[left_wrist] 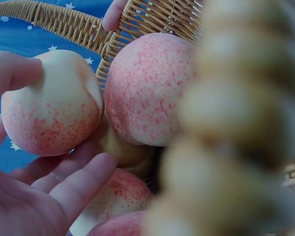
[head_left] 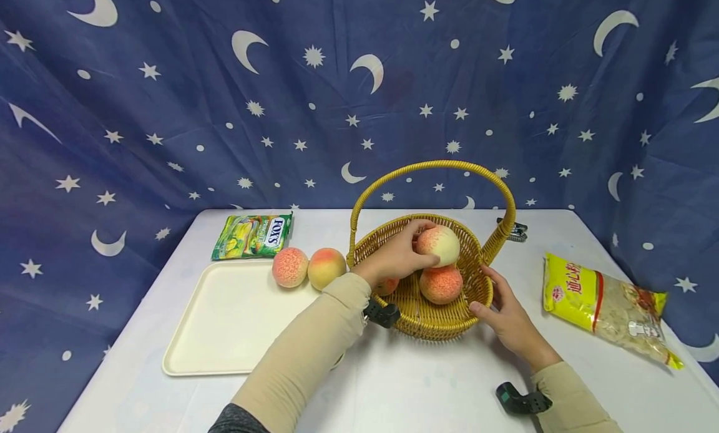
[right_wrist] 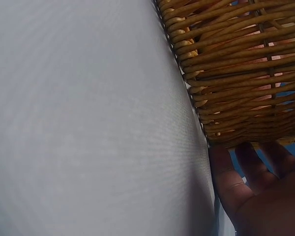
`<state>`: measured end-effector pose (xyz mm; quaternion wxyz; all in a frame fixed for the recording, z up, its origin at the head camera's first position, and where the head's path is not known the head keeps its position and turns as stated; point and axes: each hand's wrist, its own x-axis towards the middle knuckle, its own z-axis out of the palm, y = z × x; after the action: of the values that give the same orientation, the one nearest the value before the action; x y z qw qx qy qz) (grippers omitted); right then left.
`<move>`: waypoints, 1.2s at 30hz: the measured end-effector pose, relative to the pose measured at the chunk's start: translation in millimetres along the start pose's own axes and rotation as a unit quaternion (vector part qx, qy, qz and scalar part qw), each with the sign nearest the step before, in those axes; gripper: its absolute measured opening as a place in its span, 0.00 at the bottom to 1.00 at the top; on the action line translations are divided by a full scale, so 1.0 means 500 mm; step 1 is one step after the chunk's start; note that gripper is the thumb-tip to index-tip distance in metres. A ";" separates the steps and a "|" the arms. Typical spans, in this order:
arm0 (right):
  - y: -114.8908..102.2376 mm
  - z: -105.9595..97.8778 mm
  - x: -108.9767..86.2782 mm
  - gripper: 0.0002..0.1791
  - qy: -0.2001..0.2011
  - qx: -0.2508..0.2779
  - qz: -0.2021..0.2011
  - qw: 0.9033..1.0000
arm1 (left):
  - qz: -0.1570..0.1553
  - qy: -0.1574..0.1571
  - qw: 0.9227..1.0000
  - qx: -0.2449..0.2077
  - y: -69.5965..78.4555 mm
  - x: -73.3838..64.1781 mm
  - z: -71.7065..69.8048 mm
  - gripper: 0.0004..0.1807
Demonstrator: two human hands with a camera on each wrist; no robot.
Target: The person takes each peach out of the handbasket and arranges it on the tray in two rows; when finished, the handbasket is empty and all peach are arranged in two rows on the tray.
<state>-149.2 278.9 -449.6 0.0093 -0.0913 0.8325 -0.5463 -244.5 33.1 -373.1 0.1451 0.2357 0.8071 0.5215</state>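
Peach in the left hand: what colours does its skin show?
The held peach is creamy pale yellow with red speckles, best seen in the left wrist view.

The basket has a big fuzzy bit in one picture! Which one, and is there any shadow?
Left wrist view: the nearest part of the basket is badly blurred, probably too close to the camera, while the peaches look clearer; head view: the basket looks sharp; right wrist view: the right hand is dim, in shadow, beside the paler table.

Handle (head_left: 435, 165) arching right of centre, gap showing beneath! Left hand (head_left: 400, 252) blocking left rim of basket (head_left: 427, 329), right hand (head_left: 508, 321) gripping right, peaches (head_left: 442, 286) crowding middle. Bare worktop (head_left: 410, 383), bottom centre, between sleeves (head_left: 314, 336).
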 end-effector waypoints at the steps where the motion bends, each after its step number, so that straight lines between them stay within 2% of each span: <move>1: 0.000 0.000 0.001 0.45 0.000 -0.001 0.000 1.000 | 0.000 0.002 1.000 -0.001 -0.001 0.000 0.000 0.35; 12: -0.003 0.000 -0.001 0.45 -0.002 -0.005 0.006 1.000 | 0.000 0.018 1.000 -0.003 0.001 -0.004 -0.001 0.29; 20: -0.008 0.001 -0.002 0.45 -0.001 -0.009 0.010 1.000 | -0.010 0.013 1.000 0.025 -0.005 -0.007 0.000 0.40; 31: -0.009 0.001 -0.003 0.46 -0.001 -0.005 0.011 1.000 | -0.007 0.017 1.000 0.008 0.002 -0.018 -0.002 0.39; 36: -0.008 0.001 -0.003 0.46 -0.001 -0.008 0.009 1.000 | 0.004 0.021 0.999 0.031 0.005 -0.027 -0.006 0.39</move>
<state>-147.3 277.2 -446.4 0.0144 -0.0843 0.8374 -0.5398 -234.0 24.5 -369.5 0.1186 0.2321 0.8247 0.5019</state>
